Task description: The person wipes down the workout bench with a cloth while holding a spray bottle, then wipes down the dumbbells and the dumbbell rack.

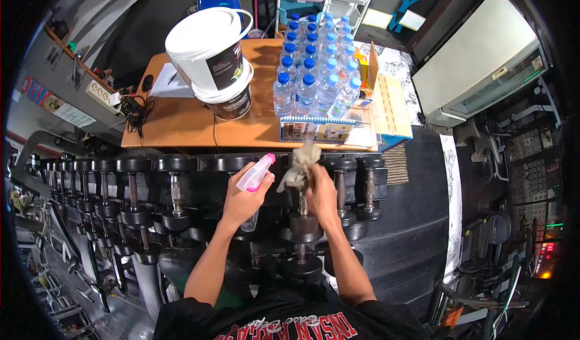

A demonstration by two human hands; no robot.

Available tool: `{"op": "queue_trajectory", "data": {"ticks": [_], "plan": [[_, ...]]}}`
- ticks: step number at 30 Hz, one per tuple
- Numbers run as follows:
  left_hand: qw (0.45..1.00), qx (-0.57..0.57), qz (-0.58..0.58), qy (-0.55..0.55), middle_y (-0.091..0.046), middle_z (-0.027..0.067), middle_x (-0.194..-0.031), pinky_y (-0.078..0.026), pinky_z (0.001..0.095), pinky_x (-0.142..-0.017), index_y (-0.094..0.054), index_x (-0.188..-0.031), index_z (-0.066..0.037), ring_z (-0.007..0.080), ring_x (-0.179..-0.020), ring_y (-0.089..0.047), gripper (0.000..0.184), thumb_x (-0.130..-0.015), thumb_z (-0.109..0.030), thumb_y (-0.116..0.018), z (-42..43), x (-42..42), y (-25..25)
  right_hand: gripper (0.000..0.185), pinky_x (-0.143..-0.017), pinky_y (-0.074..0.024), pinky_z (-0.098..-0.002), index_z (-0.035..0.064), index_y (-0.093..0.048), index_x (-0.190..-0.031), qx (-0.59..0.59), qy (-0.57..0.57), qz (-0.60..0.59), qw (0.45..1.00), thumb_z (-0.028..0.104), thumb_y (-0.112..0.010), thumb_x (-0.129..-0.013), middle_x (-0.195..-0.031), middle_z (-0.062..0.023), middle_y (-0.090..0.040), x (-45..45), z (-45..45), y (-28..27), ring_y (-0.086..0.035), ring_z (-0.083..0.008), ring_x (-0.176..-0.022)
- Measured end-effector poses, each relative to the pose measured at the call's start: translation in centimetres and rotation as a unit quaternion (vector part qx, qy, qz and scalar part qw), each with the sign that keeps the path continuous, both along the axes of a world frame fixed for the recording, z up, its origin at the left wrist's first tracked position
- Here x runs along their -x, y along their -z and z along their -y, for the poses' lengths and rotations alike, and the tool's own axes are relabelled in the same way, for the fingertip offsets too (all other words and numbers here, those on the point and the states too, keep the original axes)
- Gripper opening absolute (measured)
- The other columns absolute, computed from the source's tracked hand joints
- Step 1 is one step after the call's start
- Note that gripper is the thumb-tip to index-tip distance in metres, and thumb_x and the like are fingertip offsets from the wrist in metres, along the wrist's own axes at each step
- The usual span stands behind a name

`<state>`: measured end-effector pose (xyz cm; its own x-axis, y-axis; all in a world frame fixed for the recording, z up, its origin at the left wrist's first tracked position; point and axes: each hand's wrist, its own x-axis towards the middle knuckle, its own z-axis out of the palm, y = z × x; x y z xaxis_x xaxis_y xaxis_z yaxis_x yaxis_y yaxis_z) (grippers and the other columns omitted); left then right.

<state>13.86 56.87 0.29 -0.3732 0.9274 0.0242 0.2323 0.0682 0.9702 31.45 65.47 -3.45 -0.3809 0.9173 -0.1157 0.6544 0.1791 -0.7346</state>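
My left hand [244,198] is wrapped round a spray bottle [258,172] with a white and pink trigger head; its clear body shows below my wrist. In my right hand [321,194] is a crumpled, pale grey-beige cloth [300,166], slightly blurred. The cloth hangs over the upper end of a dumbbell [303,224] on the rack; whether it touches the metal I cannot tell. Both hands are above the rack, side by side, with a small gap between them.
Several black dumbbells [176,192] line the rack to the left and right. Behind it, a wooden table [181,136] carries stacked white tubs [208,44], several water bottles [307,89] and a desk calendar [317,130]. A white fridge [483,56] stands at right.
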Motion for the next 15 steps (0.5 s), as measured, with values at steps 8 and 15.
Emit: {"op": "queue_trajectory", "data": {"ticks": [8,15], "plan": [[1.000,-0.029,0.003,0.000,-0.064,0.0038,-0.079,-0.042,0.0210,-0.045,-0.061,-0.100,-0.002,0.0046,-0.051,-0.052,0.012,-0.092,-0.011,-0.062,-0.1,-0.2,0.1,0.031,-0.107,-0.0321,-0.0504,0.0147,-0.065,-0.113,-0.351,-0.259,0.267,0.859,0.018,-0.055,-0.084,-0.120,-0.0089,-0.059,7.9,-3.4,4.4,-0.049,-0.0309,-0.120],[0.999,-0.028,0.008,-0.019,-0.064,0.0023,-0.078,-0.042,0.0215,-0.045,-0.061,-0.096,-0.002,0.0046,-0.051,-0.053,0.009,-0.091,-0.010,-0.063,0.0,0.2,-0.3,0.030,-0.107,-0.0270,-0.0514,0.0183,-0.070,-0.111,-0.357,-0.345,0.443,0.746,0.029,-0.051,-0.090,-0.121,-0.0045,-0.060,9.3,-2.7,8.4,-0.047,-0.0270,-0.121]]}}
